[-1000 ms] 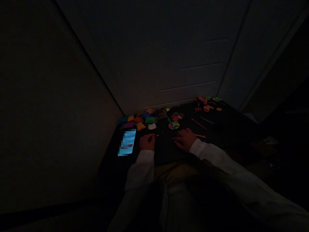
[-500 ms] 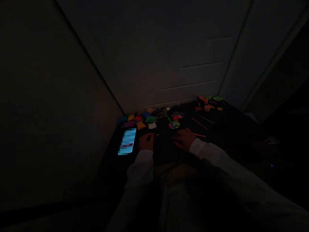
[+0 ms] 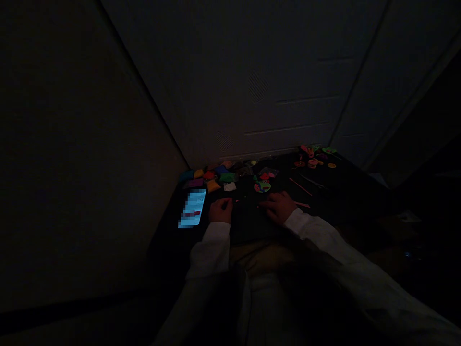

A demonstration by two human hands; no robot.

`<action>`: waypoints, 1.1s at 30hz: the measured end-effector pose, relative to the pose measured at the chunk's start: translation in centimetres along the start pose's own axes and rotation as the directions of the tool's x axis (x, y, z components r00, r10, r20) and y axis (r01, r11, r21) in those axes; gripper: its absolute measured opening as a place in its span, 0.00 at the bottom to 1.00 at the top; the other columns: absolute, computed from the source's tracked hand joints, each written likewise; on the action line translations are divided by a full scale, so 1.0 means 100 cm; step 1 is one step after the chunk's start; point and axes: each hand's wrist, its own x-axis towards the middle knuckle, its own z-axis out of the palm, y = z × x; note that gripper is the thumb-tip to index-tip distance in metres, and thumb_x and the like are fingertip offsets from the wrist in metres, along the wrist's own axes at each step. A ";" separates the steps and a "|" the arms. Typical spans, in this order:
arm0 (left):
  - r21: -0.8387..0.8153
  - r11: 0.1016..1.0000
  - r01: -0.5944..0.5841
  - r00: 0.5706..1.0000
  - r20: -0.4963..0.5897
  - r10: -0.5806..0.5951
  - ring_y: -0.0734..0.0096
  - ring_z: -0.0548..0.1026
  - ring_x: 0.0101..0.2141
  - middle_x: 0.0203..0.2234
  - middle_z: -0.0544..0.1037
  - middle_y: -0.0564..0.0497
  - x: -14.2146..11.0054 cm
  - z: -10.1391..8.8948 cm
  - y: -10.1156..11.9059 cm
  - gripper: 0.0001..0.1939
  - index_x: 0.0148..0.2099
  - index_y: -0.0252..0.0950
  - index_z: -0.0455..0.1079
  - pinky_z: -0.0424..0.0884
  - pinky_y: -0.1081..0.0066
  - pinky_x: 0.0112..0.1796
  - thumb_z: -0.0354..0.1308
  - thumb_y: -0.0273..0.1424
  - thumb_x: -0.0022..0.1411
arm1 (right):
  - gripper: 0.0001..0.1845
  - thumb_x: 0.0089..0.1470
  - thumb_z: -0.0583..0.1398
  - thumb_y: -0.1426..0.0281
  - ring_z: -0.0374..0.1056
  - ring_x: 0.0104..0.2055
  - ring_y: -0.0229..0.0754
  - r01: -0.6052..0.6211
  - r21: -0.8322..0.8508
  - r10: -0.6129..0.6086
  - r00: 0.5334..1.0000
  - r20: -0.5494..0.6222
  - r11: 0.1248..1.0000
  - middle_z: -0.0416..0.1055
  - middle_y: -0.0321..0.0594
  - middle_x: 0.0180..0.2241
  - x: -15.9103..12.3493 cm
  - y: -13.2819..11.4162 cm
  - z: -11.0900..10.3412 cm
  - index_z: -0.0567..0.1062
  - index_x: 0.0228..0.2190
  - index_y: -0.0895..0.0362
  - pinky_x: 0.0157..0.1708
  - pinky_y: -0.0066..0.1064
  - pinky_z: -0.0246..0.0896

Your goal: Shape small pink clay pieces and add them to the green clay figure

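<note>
Left hand (image 3: pixel 220 210): curled over the black table (image 3: pixel 248 230); dimness hides whether it grasps anything.
Right hand (image 3: pixel 280 207): palm down, grasping nothing visible, fingers extended, forefinger beside a tiny pink speck (image 3: pixel 258 206).
Phone (image 3: pixel 193 209): lit rectangular screen, left of the left hand.
Small pink piece (image 3: pixel 237 200): on the table, just beside the left fingertips.
Flat pink strip (image 3: pixel 302 204): beyond the right wrist.
Round green decorated disc (image 3: pixel 262 186): beyond and between both hands.
Coloured soft packets (image 3: pixel 213 186): clustered behind the phone.
</note>
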 end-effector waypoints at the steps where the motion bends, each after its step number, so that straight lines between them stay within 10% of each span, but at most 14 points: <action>1: -0.001 1.000 -0.001 1.000 0.002 0.001 0.68 0.70 0.34 0.30 0.75 0.51 0.000 0.000 0.000 0.11 0.32 0.36 0.71 0.66 0.69 0.37 0.50 0.34 0.50 | 0.17 0.48 0.50 0.67 0.56 0.37 0.41 0.006 -0.001 -0.006 1.000 0.005 1.000 0.63 0.41 0.34 0.000 -0.001 0.000 0.68 0.41 0.52 0.37 0.35 0.41; 33: -0.011 1.000 -0.007 1.000 0.021 0.007 0.69 0.69 0.34 0.30 0.74 0.51 0.001 0.003 -0.003 0.11 0.33 0.37 0.71 0.65 0.70 0.37 0.50 0.33 0.50 | 0.18 0.49 0.49 0.68 0.57 0.39 0.41 0.009 -0.028 -0.008 0.998 0.055 1.000 0.62 0.41 0.37 0.003 -0.005 0.002 0.66 0.43 0.52 0.38 0.35 0.41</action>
